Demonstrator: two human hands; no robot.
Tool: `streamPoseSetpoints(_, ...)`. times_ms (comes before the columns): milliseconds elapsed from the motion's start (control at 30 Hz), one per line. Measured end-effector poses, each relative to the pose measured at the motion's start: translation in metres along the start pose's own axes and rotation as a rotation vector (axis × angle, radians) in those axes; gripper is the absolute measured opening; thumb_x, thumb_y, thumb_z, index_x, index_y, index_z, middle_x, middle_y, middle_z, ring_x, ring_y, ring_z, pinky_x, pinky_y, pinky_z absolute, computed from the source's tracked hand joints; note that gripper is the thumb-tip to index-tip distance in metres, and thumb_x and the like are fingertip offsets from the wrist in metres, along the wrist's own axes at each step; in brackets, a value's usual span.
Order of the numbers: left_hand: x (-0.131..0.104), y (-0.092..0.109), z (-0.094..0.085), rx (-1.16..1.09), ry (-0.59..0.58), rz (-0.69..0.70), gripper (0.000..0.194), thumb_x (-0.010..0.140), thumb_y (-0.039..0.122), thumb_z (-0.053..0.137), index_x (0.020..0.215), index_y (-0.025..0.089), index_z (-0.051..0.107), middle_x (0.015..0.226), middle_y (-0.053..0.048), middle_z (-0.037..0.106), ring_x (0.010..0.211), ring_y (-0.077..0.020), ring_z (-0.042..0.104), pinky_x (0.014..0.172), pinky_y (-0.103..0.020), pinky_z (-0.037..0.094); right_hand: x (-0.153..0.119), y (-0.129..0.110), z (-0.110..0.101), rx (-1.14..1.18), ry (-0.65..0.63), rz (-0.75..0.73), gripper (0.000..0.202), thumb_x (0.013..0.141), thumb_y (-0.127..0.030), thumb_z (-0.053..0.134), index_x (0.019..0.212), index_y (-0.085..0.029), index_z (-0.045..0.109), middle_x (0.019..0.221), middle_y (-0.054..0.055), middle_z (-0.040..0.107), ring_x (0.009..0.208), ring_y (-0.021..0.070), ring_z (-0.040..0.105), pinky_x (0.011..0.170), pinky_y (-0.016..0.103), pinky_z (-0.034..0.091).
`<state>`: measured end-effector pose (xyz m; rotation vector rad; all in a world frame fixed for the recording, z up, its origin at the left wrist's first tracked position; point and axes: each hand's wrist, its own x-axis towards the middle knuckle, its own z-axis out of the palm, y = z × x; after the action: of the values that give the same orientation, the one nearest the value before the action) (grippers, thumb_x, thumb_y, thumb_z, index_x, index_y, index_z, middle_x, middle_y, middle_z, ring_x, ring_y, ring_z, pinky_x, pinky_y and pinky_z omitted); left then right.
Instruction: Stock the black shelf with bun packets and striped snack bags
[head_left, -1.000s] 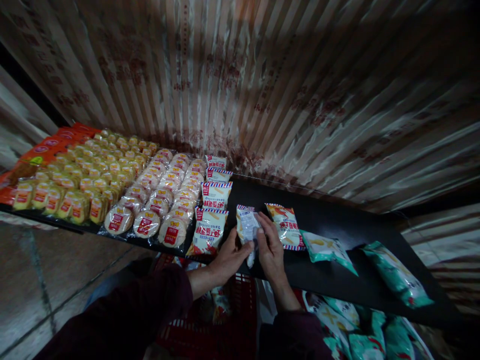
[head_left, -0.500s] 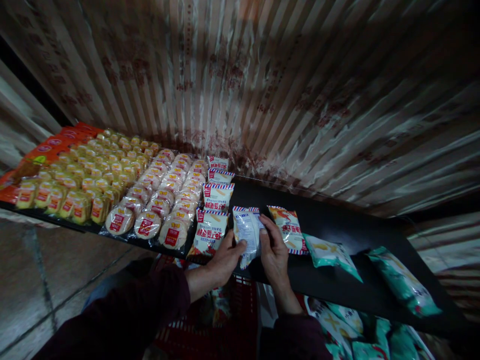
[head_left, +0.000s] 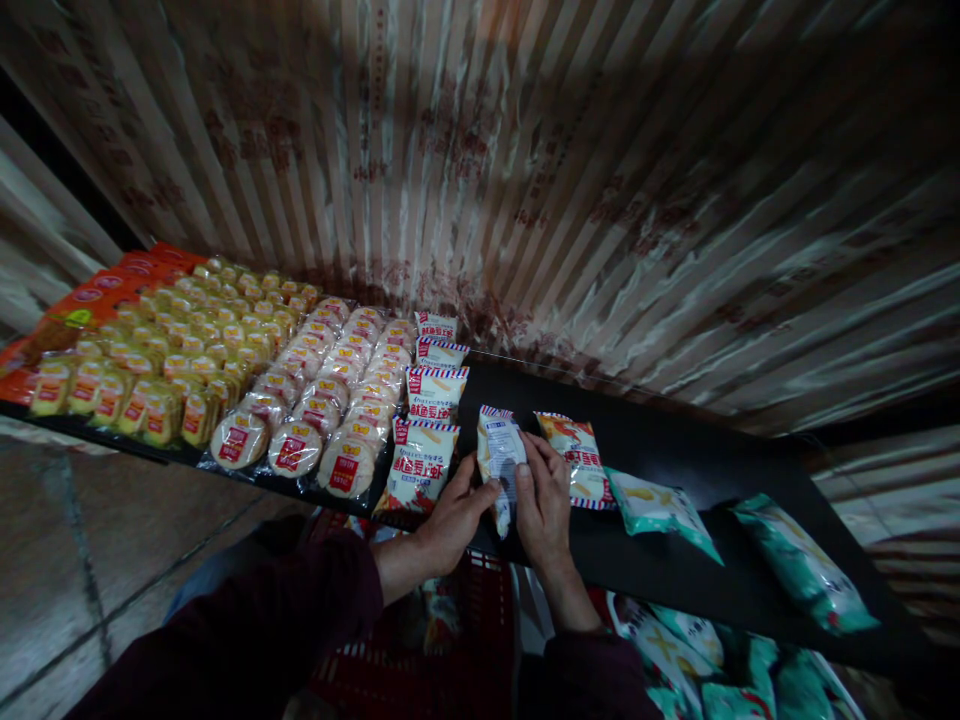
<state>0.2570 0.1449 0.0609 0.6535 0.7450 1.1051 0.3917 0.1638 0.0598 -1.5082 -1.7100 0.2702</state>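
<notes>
Between my two hands is a snack bag (head_left: 498,455) with a striped top edge, its printed back towards me. My left hand (head_left: 454,515) pinches its lower left side with the thumb on top. My right hand (head_left: 546,500) grips its right side, fingers over the edge. Left of the bag runs a column of matching snack bags (head_left: 421,462), fronts up, on the black shelf (head_left: 517,385). Just right of my right hand lies another striped snack bag (head_left: 577,460). What is under the held bag is hidden.
Packaged round cakes (head_left: 346,470) and small yellow packs (head_left: 161,410) fill the shelf's left. Green-and-white bags (head_left: 664,512) lie on the right. Below stand a red basket (head_left: 420,675) and a box of green bags (head_left: 739,700). A pleated, printed sheet (head_left: 480,170) hangs behind.
The held bag has turned and shifted slightly right, and it now looks narrower. My left hand has moved a little right with it.
</notes>
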Motion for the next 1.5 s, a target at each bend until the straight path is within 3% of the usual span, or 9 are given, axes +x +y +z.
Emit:
streamPoseSetpoints(133,0.002,0.001,-0.003,-0.022,-0.069,0.017,0.063,0.086,0.032,0.058,0.145,0.021,0.039,0.148,-0.006,0.046,0.136,-0.0227,0.043,0.118,-0.042,0.026,0.0,0.005,0.0,0.047,-0.029,0.074,0.054,0.093,-0.052,0.04,0.133,-0.019,0.056,0.13,0.015,0.055,0.124,0.0307,0.046,0.107,0.053,0.035)
streamPoseSetpoints(333,0.004,0.005,-0.006,0.099,-0.132,-0.021,0.079,0.087,0.045,0.055,0.152,0.017,0.021,0.159,-0.004,0.023,0.148,-0.0224,0.016,0.122,-0.04,0.014,0.0,0.005,-0.002,0.217,-0.122,0.215,0.074,0.088,-0.059,0.048,0.148,-0.018,0.034,0.15,0.014,0.042,0.139,0.0306,0.038,0.113,0.052,0.031)
streamPoseSetpoints(533,-0.001,0.02,-0.003,0.295,-0.175,-0.06,0.077,0.091,0.051,0.047,0.153,0.019,0.016,0.16,-0.001,0.016,0.148,-0.0224,0.016,0.122,-0.038,0.013,0.001,-0.002,-0.005,0.262,-0.173,0.233,0.081,0.083,-0.06,0.055,0.148,-0.016,0.034,0.151,0.014,0.042,0.14,0.033,0.036,0.11,0.048,0.038)
streamPoseSetpoints(700,-0.001,0.02,-0.001,0.337,-0.24,-0.025,0.081,0.091,0.058,0.043,0.154,0.021,0.008,0.159,-0.002,0.023,0.147,-0.0233,0.019,0.122,-0.041,0.014,0.002,-0.003,-0.008,0.288,-0.209,0.258,0.084,0.078,-0.06,0.06,0.146,-0.015,0.037,0.146,0.015,0.048,0.13,0.0328,0.049,0.104,0.046,0.044)
streamPoseSetpoints(933,-0.007,0.012,-0.003,0.672,-0.246,0.105,0.078,0.094,0.06,0.031,0.155,0.02,0.004,0.163,-0.005,-0.001,0.149,-0.0222,-0.001,0.122,-0.042,0.005,0.006,-0.015,-0.012,0.408,-0.125,0.394,0.066,0.072,-0.048,0.07,0.13,-0.019,0.055,0.125,0.009,0.066,0.117,0.0295,0.058,0.104,0.043,0.044)
streamPoseSetpoints(1100,-0.006,0.004,-0.007,0.939,-0.313,0.343,0.065,0.098,0.051,0.026,0.155,0.024,0.008,0.163,-0.005,-0.003,0.149,-0.0231,-0.007,0.122,-0.048,0.003,0.003,-0.009,-0.018,0.817,0.051,0.715,0.048,0.068,-0.039,0.074,0.114,-0.026,0.065,0.109,0.004,0.072,0.104,0.0262,0.066,0.085,0.035,0.055)
streamPoseSetpoints(1233,-0.007,0.003,-0.009,0.985,-0.315,0.287,0.064,0.098,0.048,0.03,0.154,0.024,0.013,0.162,-0.006,-0.011,0.149,-0.0261,-0.006,0.121,-0.049,0.01,0.004,-0.001,-0.02,0.865,0.095,0.792,0.044,0.06,-0.031,0.077,0.103,-0.03,0.068,0.096,0.0,0.074,0.104,0.026,0.067,0.081,0.035,0.057)
streamPoseSetpoints(1367,-0.008,0.005,-0.008,0.911,-0.275,0.275,0.06,0.098,0.046,0.033,0.152,0.025,0.02,0.163,-0.006,-0.004,0.15,-0.0251,0.005,0.121,-0.047,0.018,0.01,-0.007,-0.018,1.036,0.056,0.881,0.054,0.06,-0.034,0.075,0.113,-0.027,0.065,0.093,0.001,0.076,0.096,0.0273,0.07,0.079,0.038,0.058)
streamPoseSetpoints(1500,-0.007,0.011,-0.007,0.865,-0.181,0.304,0.062,0.096,0.043,0.039,0.151,0.02,0.022,0.16,-0.011,0.019,0.148,-0.0237,0.017,0.121,-0.046,0.018,0.014,-0.013,-0.02,1.121,0.029,0.987,0.058,0.055,-0.027,0.076,0.112,-0.025,0.065,0.088,0.0,0.077,0.091,0.0292,0.072,0.079,0.04,0.059)
